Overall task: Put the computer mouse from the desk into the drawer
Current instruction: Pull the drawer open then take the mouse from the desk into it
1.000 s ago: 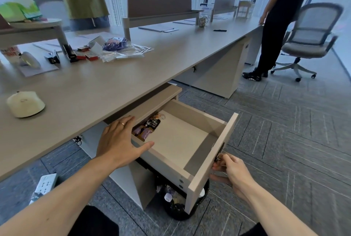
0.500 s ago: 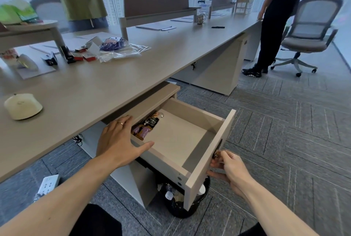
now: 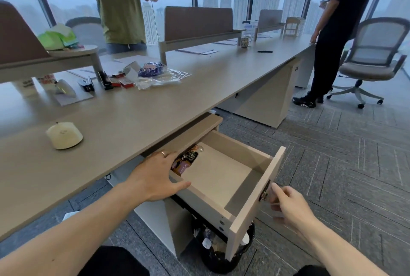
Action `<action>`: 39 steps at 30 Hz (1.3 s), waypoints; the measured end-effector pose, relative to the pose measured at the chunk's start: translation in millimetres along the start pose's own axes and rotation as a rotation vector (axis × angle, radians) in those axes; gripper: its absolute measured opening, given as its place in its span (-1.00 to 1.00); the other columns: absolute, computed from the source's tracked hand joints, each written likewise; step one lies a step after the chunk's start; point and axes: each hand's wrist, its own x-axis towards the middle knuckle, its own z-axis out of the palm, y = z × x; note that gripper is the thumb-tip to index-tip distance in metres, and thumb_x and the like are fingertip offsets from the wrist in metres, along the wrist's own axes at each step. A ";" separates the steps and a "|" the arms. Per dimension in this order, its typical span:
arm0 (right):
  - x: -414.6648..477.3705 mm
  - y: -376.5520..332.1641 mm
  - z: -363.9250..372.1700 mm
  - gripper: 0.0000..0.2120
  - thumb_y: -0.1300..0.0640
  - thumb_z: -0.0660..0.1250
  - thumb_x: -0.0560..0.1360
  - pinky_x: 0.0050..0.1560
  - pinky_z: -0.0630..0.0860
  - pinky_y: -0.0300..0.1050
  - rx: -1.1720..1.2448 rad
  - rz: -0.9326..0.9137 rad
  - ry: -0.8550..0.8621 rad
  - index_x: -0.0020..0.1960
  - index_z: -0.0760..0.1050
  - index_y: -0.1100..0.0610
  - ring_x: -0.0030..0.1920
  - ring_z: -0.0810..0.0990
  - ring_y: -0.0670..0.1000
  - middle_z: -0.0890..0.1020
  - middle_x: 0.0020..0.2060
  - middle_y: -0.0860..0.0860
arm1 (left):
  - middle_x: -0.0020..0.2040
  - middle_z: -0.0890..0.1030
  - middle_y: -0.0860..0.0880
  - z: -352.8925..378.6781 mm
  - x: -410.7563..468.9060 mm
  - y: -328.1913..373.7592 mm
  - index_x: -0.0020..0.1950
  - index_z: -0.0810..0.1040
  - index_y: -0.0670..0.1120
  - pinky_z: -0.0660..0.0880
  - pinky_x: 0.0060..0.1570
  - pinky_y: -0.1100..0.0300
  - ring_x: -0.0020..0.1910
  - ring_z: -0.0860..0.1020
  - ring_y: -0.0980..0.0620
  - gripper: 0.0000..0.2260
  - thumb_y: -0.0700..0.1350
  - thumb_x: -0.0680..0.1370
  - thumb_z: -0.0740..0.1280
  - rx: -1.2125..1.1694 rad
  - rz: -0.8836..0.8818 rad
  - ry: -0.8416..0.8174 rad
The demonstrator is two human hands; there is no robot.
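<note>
The cream-white computer mouse (image 3: 64,135) lies on the long desk (image 3: 155,107), left of the drawer and well apart from both hands. The drawer (image 3: 253,204) under the desk stands pulled out, with a snack packet (image 3: 186,161) in its far left corner and a bare floor otherwise. My left hand (image 3: 155,175) rests palm down on the drawer's left wall, fingers spread, holding nothing. My right hand (image 3: 288,205) hovers just beside the small key on the drawer's front panel, fingers loosely apart and slightly blurred.
A black waste bin (image 3: 224,255) with rubbish sits on the floor under the drawer. Staplers, small boxes and plastic bags (image 3: 155,73) clutter the desk's back left. A person in green (image 3: 119,4) stands behind the desk, another in black (image 3: 330,38) stands beside an office chair (image 3: 372,60).
My right hand has loosened and drawn slightly off the drawer front's key. My head has tilted up, showing more of the room. The left hand and the mouse have stayed put.
</note>
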 end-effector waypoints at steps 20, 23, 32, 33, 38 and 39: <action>-67.6 -210.9 218.7 -0.63 -0.10 0.30 0.56 0.06 0.33 -0.35 -0.592 -0.991 -0.292 0.31 0.45 0.01 0.18 0.51 -0.05 0.50 0.21 -0.09 | 0.59 0.26 0.01 -127.3 -161.1 -230.1 0.59 0.20 0.07 0.21 0.48 -0.01 0.52 0.26 -0.04 -0.05 0.61 0.35 0.08 0.090 -0.552 0.116; -81.8 -234.8 280.7 -0.60 -0.12 0.30 0.55 0.22 0.35 -0.16 -0.601 -1.062 -0.420 0.33 0.44 0.00 0.26 0.49 0.00 0.52 0.27 -0.02 | 0.58 0.29 0.05 -117.5 -159.2 -242.9 0.57 0.24 0.11 0.20 0.48 -0.07 0.51 0.28 -0.05 -0.03 0.66 0.32 -0.07 0.128 -0.565 0.151; -98.0 -269.3 412.6 -0.42 -0.14 0.39 0.47 0.28 0.24 -0.13 -0.610 -1.107 -0.531 0.43 0.37 -0.03 0.38 0.32 0.13 0.40 0.37 0.06 | 0.62 0.17 0.12 -110.8 -155.6 -247.8 0.59 0.14 0.19 -0.04 0.55 -0.07 0.57 0.13 0.05 0.02 0.68 0.25 -0.22 0.128 -0.560 0.144; -96.8 -269.1 419.4 -0.39 -0.15 0.40 0.45 0.32 0.25 -0.09 -0.630 -1.124 -0.518 0.44 0.36 -0.03 0.39 0.31 0.14 0.39 0.38 0.06 | 0.62 0.17 0.12 -110.5 -155.4 -247.9 0.59 0.14 0.19 -0.04 0.55 -0.07 0.57 0.13 0.05 0.01 0.68 0.25 -0.21 0.127 -0.558 0.149; -91.7 -260.5 434.0 -0.44 -0.16 0.35 0.47 0.34 0.34 0.03 -0.729 -1.151 -0.489 0.43 0.36 -0.07 0.35 0.35 0.18 0.36 0.39 0.06 | 0.62 0.17 0.11 -109.6 -152.2 -250.4 0.58 0.16 0.19 -0.02 0.54 -0.08 0.57 0.14 0.05 -0.06 0.65 0.31 -0.12 0.119 -0.549 0.156; -91.0 -257.9 434.3 -0.48 -0.14 0.32 0.49 0.33 0.36 0.03 -0.742 -1.167 -0.483 0.42 0.36 -0.08 0.34 0.37 0.18 0.36 0.39 0.06 | 0.62 0.18 0.11 -109.3 -151.5 -251.0 0.58 0.16 0.19 -0.01 0.54 -0.08 0.57 0.14 0.05 -0.04 0.66 0.30 -0.13 0.119 -0.546 0.160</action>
